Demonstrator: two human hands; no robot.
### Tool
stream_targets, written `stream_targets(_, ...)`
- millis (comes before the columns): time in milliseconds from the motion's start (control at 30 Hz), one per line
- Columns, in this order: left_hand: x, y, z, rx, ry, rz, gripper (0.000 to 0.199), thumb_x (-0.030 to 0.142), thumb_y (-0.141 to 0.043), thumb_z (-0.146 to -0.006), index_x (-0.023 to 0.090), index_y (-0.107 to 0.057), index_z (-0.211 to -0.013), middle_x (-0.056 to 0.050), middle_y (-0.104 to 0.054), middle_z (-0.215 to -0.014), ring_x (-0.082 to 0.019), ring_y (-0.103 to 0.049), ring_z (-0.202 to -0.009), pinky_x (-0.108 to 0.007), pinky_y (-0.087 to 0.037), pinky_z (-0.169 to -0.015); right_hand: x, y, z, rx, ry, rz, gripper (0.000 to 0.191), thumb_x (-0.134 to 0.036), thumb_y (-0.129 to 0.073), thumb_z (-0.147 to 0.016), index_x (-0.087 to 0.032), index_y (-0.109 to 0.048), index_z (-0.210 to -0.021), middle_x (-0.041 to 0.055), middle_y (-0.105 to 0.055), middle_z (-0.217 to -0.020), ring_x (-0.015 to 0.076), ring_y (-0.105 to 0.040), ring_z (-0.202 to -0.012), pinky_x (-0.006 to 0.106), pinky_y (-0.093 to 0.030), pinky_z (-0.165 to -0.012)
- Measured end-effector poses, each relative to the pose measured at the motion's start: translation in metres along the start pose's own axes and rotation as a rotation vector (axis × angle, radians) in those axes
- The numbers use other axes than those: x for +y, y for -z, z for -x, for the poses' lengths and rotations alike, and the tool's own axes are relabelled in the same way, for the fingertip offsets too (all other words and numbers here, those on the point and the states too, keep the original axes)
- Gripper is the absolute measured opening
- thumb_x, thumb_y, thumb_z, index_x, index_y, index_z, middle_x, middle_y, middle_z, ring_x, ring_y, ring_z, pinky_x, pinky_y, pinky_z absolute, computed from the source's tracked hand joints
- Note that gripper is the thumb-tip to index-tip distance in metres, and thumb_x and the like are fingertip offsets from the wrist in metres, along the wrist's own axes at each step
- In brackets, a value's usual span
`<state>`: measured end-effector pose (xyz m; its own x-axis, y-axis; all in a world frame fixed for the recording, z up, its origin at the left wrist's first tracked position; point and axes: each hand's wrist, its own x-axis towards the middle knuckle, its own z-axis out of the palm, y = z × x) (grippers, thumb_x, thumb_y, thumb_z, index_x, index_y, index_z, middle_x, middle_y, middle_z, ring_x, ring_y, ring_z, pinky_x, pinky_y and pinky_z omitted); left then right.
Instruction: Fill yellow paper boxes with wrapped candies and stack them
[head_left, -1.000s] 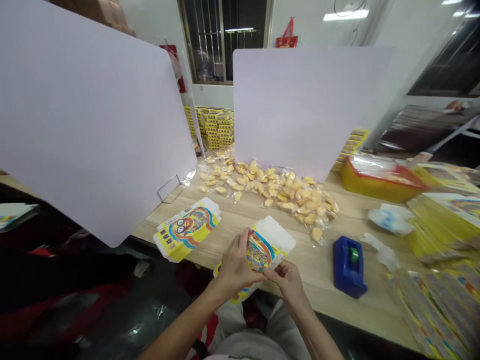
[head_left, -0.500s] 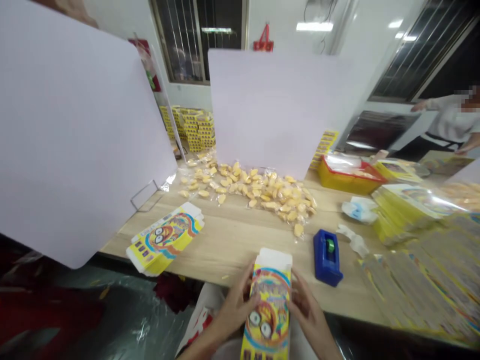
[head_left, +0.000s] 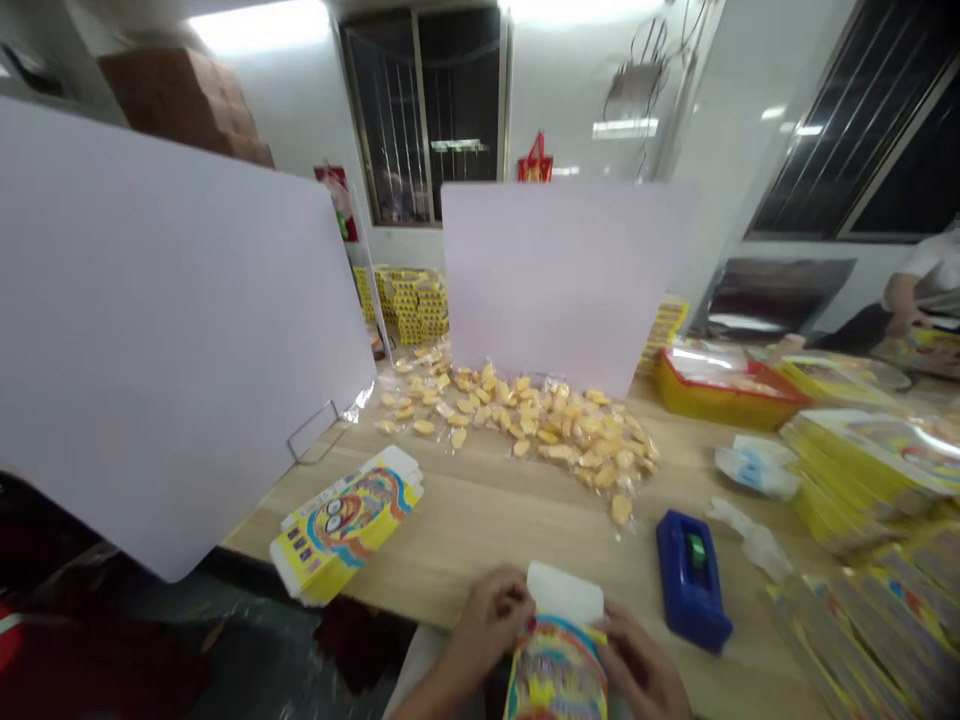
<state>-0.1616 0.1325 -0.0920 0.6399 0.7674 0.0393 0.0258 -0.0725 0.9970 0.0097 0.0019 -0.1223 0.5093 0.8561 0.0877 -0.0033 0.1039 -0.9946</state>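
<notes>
A yellow printed carton with a raised white flap is low in the view, between my two hands. My left hand has its fingers curled at the carton's upper left edge, by the flap. My right hand grips the carton's right side near the top. Another yellow carton lies on the table to the left. Small wrapped yellow pieces are spread behind the hands. A blue tape dispenser stands to the right of my right hand.
White panels stand behind and at the left of the wooden table. On the right are a red and yellow tray, crumpled white wrappers and stacked flat cartons. A person is at the far right.
The view has tilted up, so the table items appear lower. My left hand has moved up to the carton's flap end, its fingers now curled together. The person's arm at the far right is lower.
</notes>
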Motion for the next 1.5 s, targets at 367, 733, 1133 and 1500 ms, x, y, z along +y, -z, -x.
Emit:
stream_targets(367,0.021,0.012,-0.008,-0.277,0.054,0.027,0.029,0.037,-0.072,-0.072,0.014,-0.069,-0.089,-0.005,-0.054,-0.091,-0.014,-0.056,-0.08,-0.025,-0.047,-0.069,-0.038,0.008,0.0,-0.203,-0.07,0.076,0.025,-0.04,-0.063,-0.083,-0.021,-0.07,-0.098,0.0098,-0.06,-0.107,0.0243,-0.057,-0.104,0.033,-0.051,-0.082)
stream_targets(733,0.035,0.011,-0.018,-0.227,0.1,0.018,0.024,0.032,-0.069,-0.074,0.012,-0.072,-0.085,-0.006,-0.066,-0.077,-0.014,-0.058,-0.068,-0.024,-0.043,-0.062,-0.059,0.005,-0.019,-0.169,-0.097,0.32,0.024,-0.037,-0.065,-0.081,-0.017,-0.064,-0.094,0.0046,-0.065,-0.082,0.0156,-0.057,-0.069,0.026,-0.048,-0.064)
stream_targets(1133,0.032,0.013,-0.021,-0.35,-0.02,-0.139,0.018,0.032,-0.068,-0.076,0.015,-0.07,-0.082,-0.005,-0.061,-0.084,-0.014,-0.057,-0.075,-0.024,-0.044,-0.064,-0.059,0.006,-0.009,-0.188,-0.128,0.171,0.021,-0.039,-0.063,-0.083,-0.018,-0.065,-0.085,0.0064,-0.065,-0.094,0.0202,-0.06,-0.089,0.027,-0.05,-0.073)
stream_targets(1500,0.018,-0.004,-0.01,-0.142,0.122,0.059,0.013,0.034,-0.066,-0.08,0.021,-0.064,-0.084,-0.003,-0.059,-0.093,-0.017,-0.058,-0.084,-0.024,-0.047,-0.069,-0.032,0.01,0.012,0.252,0.08,0.408,0.04,-0.033,-0.063,-0.083,-0.022,-0.056,-0.121,0.0118,-0.052,-0.129,0.0267,-0.048,-0.119,0.04,-0.044,-0.095)
